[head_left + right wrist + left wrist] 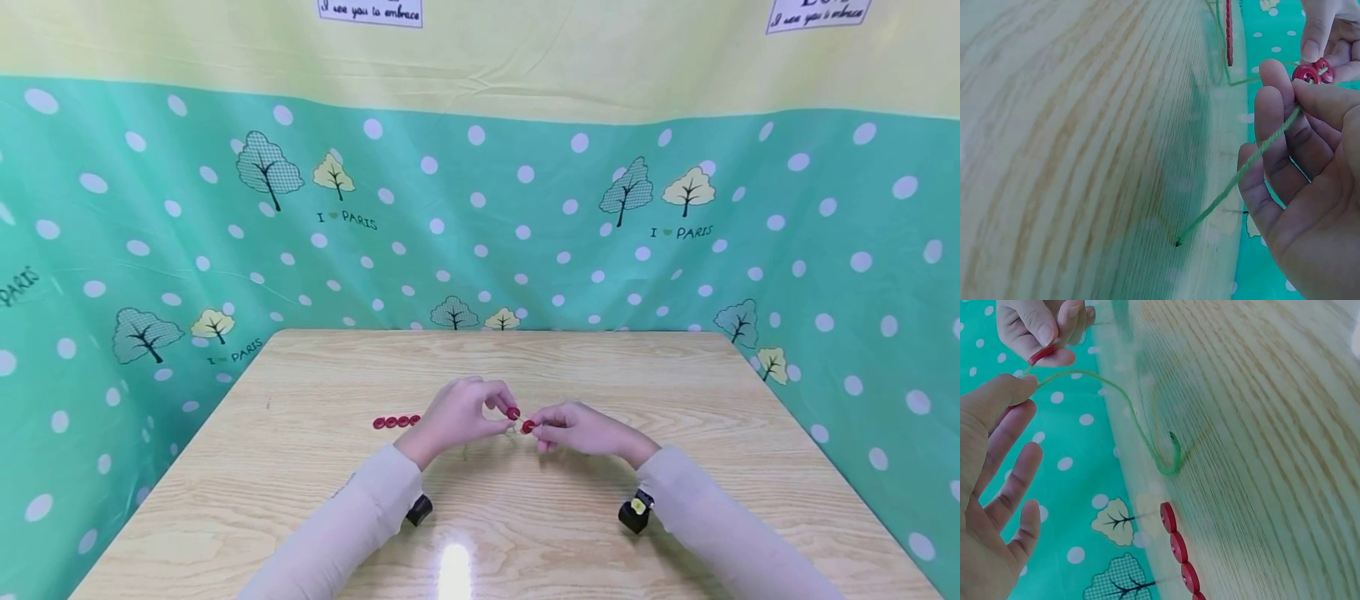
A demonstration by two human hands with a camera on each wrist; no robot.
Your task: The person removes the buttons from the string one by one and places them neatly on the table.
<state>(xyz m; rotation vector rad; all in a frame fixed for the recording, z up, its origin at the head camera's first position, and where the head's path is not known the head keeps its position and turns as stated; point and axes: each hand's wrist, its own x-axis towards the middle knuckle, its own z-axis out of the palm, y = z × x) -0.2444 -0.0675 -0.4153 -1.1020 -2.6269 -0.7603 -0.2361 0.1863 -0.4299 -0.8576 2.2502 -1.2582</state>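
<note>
In the head view my left hand (463, 414) pinches a red button (513, 413) between thumb and forefinger, its other fingers spread. My right hand (583, 429) grips a second red button (528, 427) close by, slightly lower and to the right. A green string (1235, 178) passes through the holes of both buttons in the right wrist view. One end of it trails down past my right palm to the tabletop. On the other side, the green string (1132, 406) loops from my left fingertips down to a dark-tipped end near the wood.
Several red buttons (391, 422) lie in a row on the wooden table (600, 367), left of my left hand. A green dotted curtain (480, 225) hangs behind the table and along its sides. Dark wrist cameras (636, 512) hang below both sleeves.
</note>
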